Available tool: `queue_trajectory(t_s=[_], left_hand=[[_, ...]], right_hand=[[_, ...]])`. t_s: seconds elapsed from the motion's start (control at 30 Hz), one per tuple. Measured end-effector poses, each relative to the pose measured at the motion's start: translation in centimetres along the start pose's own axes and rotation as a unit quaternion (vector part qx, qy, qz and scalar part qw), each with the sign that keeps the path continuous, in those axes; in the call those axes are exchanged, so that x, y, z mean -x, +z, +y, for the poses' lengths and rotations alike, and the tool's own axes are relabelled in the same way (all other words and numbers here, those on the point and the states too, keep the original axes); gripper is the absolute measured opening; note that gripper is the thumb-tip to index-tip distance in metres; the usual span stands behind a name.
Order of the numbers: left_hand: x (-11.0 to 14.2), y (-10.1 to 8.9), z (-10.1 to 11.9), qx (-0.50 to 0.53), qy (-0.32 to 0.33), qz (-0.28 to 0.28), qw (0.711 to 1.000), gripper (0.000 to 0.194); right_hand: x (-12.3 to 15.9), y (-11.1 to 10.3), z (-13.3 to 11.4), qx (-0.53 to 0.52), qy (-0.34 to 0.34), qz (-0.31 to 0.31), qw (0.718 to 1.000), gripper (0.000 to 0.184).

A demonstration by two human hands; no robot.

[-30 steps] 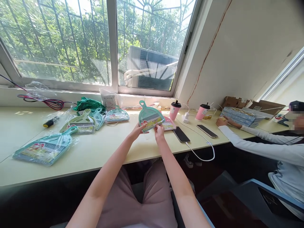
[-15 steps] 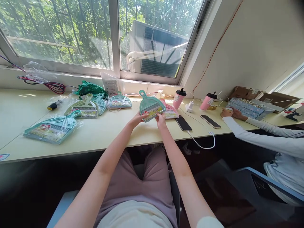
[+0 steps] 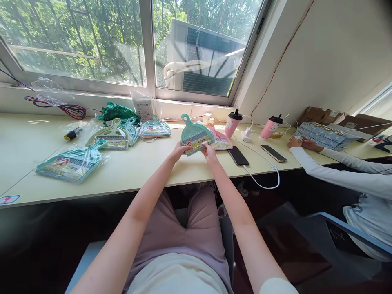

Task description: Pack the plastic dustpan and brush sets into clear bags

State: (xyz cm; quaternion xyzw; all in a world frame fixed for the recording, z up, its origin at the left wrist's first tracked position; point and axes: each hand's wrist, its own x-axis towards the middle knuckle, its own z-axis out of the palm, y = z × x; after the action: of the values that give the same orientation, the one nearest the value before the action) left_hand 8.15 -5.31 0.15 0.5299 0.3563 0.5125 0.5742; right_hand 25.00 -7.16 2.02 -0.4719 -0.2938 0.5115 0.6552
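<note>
Between my two hands, above the table, is a small mint-green dustpan (image 3: 196,132) with a brush set in it and a printed label, its ring handle pointing away from me. My left hand (image 3: 178,150) grips its lower left corner. At the lower right edge, my right hand (image 3: 208,150) pinches it with the thumb on the front. Partly hidden behind it lies a pink dustpan set (image 3: 222,140). To the left are a bagged mint dustpan set (image 3: 72,163), a green one (image 3: 110,136), and a blue set (image 3: 155,127) farther back.
A black phone (image 3: 239,156) on a white cable lies right of my hands, another phone (image 3: 273,153) beyond it. Two pink cups (image 3: 233,123) stand behind. A screwdriver (image 3: 72,134) lies at left. At far right, a person's hands (image 3: 301,143) are beside a blue box (image 3: 326,138).
My view has shifted slightly, moving the table items a little in the picture. Both hands keep hold of the mint dustpan, which looks nearly unchanged in position.
</note>
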Motion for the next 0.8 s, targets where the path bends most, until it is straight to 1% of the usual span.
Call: queue_trajectory(t_s=[0.07,0.13,0.17,0.2,0.23,0.27,0.3,0.33,0.37,0.4,0.43,0.47,0.5,0.53,0.57,0.6,0.67,0.8], left_hand=[[0.1,-0.3,0.3,0.014,-0.003,0.001,1.0,0.058],[0.2,-0.6,0.6,0.031,-0.013,-0.002,0.999,0.055],[0.3,-0.7,0.7,0.038,-0.019,-0.005,0.999,0.053],[0.4,-0.9,0.8,0.043,-0.025,-0.008,0.999,0.051],[0.4,-1.0,1.0,0.05,-0.031,-0.01,0.998,0.049],[0.4,-1.1,1.1,0.058,-0.037,-0.013,0.998,0.047],[0.4,-1.1,1.1,0.067,-0.042,-0.017,0.997,0.046],[0.4,-1.1,1.2,0.077,-0.046,-0.023,0.996,0.045],[0.4,-1.0,1.3,0.087,-0.048,-0.029,0.995,0.045],[0.4,-1.0,1.3,0.094,-0.051,-0.037,0.994,0.044],[0.4,-0.9,1.3,0.098,-0.054,-0.044,0.993,0.044],[0.4,-0.9,1.3,0.099,-0.058,-0.051,0.992,0.045],[0.4,-0.9,1.3,0.098,-0.062,-0.058,0.992,0.046],[0.4,-0.8,1.3,0.095,-0.068,-0.065,0.991,0.048],[0.4,-0.9,1.3,0.089,-0.074,-0.072,0.991,0.049],[0.4,-0.9,1.2,0.082,-0.078,-0.078,0.99,0.05],[0.4,-1.0,1.0,0.068,-0.085,-0.087,0.99,0.048],[0.3,-1.0,0.4,0.048,-0.108,-0.105,0.987,0.044]], right_hand=[[0.4,-0.7,-0.9,0.067,0.03,-0.026,0.997,0.014],[0.9,-2.2,-2.0,0.18,0.036,-0.082,0.98,0.019],[1.2,-3.2,-2.7,0.248,0.019,-0.111,0.962,0.024],[1.6,-4.3,-3.4,0.319,-0.017,-0.129,0.939,0.028],[2.1,-5.5,-4.2,0.392,-0.072,-0.132,0.908,0.029],[2.7,-6.7,-4.9,0.459,-0.149,-0.126,0.867,0.026],[3.2,-7.9,-5.5,0.519,-0.239,-0.11,0.813,0.021],[3.8,-9.0,-6.1,0.571,-0.326,-0.097,0.747,0.022],[4.3,-10.0,-6.6,0.611,-0.404,-0.091,0.675,0.03],[4.7,-10.8,-6.9,0.642,-0.464,-0.089,0.603,0.039],[5.0,-11.4,-7.1,0.664,-0.508,-0.093,0.541,0.045],[5.1,-11.9,-7.3,0.676,-0.538,-0.098,0.494,0.046],[5.1,-12.2,-7.3,0.681,-0.558,-0.1,0.464,0.044],[4.9,-12.4,-7.2,0.678,-0.572,-0.099,0.452,0.04],[4.8,-12.4,-7.2,0.669,-0.58,-0.096,0.454,0.034],[4.6,-12.4,-7.2,0.658,-0.584,-0.093,0.467,0.028],[4.4,-12.2,-7.2,0.632,-0.578,-0.086,0.508,0.022],[4.8,-12.0,-7.8,0.584,-0.541,-0.077,0.6,0.022]])
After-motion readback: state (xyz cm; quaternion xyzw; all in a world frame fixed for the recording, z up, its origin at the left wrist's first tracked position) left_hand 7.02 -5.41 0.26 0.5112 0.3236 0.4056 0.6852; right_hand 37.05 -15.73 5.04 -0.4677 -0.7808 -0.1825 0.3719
